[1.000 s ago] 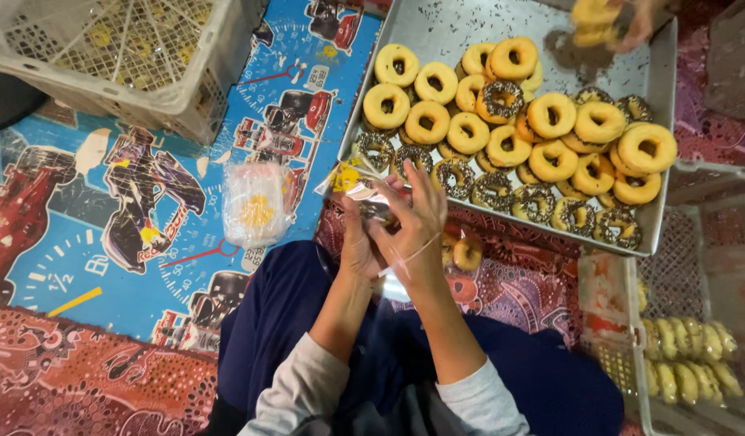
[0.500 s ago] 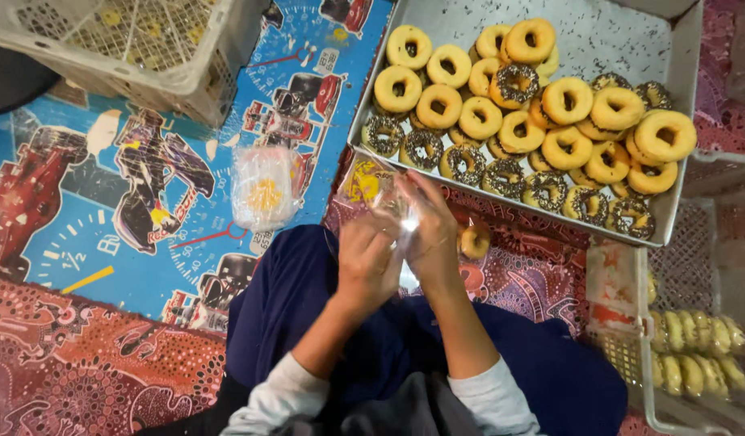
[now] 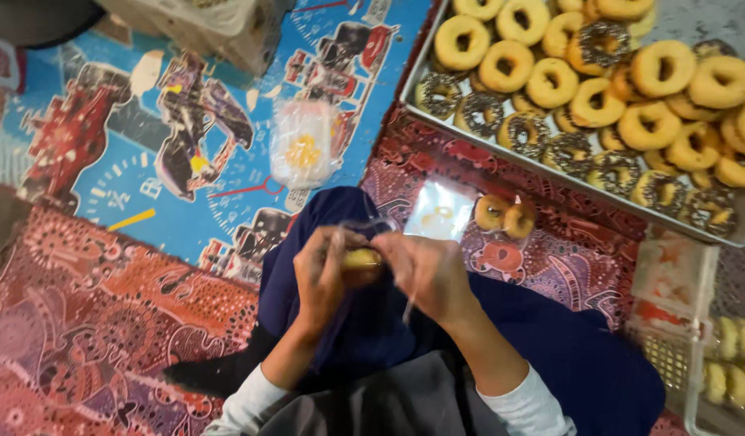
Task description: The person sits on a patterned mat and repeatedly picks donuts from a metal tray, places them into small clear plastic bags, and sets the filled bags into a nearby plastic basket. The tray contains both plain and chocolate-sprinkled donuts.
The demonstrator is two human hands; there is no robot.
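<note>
Whereas half a second before both hands had been raised near the tray (image 3: 437, 121), the left hand (image 3: 328, 278) and right hand (image 3: 425, 270) had dropped over the lap, fingers closed around a doughnut (image 3: 362, 259) in clear plastic wrap (image 3: 371, 228), suggesting wrapping under way.

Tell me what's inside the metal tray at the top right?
The metal tray holds ring doughnuts piled in heaps: plain golden ones and others with dark sprinkles. They overlap, so the lower ones and most of the tray floor are covered. The tray runs past the picture's edge.
</note>
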